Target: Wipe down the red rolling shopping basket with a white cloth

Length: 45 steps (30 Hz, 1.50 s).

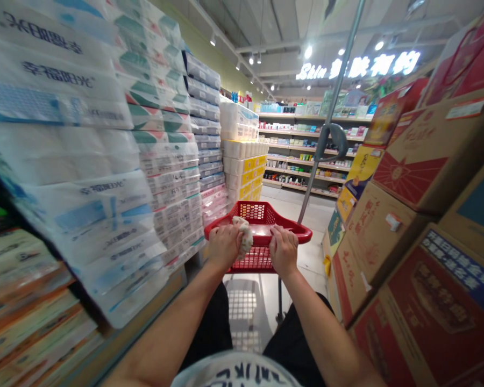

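Observation:
A red plastic shopping cart with mesh walls stands right in front of me. My left hand is closed around its near rim. Bunched cloth, whitish with a small pattern, sits at that hand's thumb side, and its lower end hangs over the rim. On the right half of the same rim, my right hand is closed too, with its fingers curled over the edge. Something pale or shiny lies inside the cart, too unclear to name. From the cart's right side rises a slanted grey pole with a grey loop-shaped grip.
Tall stacks of wrapped paper packs line the left side. Cardboard cartons are piled high on the right, close to my arm. Ahead, across the pale floor, stand shelves of small goods under a lit sign.

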### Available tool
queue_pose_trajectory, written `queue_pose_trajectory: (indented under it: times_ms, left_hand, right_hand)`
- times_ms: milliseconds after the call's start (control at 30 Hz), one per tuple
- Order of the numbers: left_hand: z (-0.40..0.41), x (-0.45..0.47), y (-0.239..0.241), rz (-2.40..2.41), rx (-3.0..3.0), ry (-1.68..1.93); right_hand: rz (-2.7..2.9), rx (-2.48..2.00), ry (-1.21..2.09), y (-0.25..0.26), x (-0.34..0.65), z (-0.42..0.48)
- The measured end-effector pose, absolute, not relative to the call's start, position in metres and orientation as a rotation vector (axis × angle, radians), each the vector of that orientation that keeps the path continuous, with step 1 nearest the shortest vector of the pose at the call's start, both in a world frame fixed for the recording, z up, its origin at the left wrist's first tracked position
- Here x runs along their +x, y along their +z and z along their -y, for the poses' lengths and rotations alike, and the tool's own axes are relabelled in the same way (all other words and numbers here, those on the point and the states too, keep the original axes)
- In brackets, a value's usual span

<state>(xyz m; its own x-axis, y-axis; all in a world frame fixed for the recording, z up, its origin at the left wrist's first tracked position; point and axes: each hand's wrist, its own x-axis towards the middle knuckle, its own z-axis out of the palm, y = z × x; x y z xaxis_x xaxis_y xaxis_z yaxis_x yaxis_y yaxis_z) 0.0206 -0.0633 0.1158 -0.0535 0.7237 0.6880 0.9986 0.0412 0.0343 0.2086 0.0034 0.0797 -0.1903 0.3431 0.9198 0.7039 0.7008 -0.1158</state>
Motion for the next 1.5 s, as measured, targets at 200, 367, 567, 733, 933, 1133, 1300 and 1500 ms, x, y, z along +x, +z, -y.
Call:
queue_pose_trajectory:
  times_ms: [200,367,567,733,933,1133,1300,1500]
  left_hand:
    - [0.063,0.024,0.124,1.831,-1.758,-0.667]
    - [0.065,0.027,0.123,1.819,-1.741,-0.678]
    - [0.062,0.027,0.123,1.818,-1.776,-0.665]
    - [0.06,0.028,0.125,1.822,-1.764,-0.667]
    - [0.062,0.029,0.12,1.81,-1.743,-0.615]
    - [0.057,0.03,0.128,1.897,-1.742,-0.658]
    - [0.061,0.03,0.122,1.833,-1.728,-0.66]
    - [0.057,0.038,0.12,1.773,-1.829,-0.742]
  right_hand:
    - [1.787,-0.822,-0.4,0.079,0.21,-0.004]
    - [1.792,-0.825,-0.397,0.079,0.212,-0.003]
    - [1.789,-0.832,-0.389,0.078,0.213,-0.005]
    - [1.798,-0.837,-0.385,0.081,0.214,-0.003]
    - [1.8,-0.827,-0.398,0.078,0.215,-0.006]
    - [1.807,-0.826,-0.385,0.077,0.215,-0.006]
    - [1.815,-0.824,-0.378,0.079,0.215,-0.004]
    - [1.833,-0.834,-0.352,0.084,0.216,0.001]
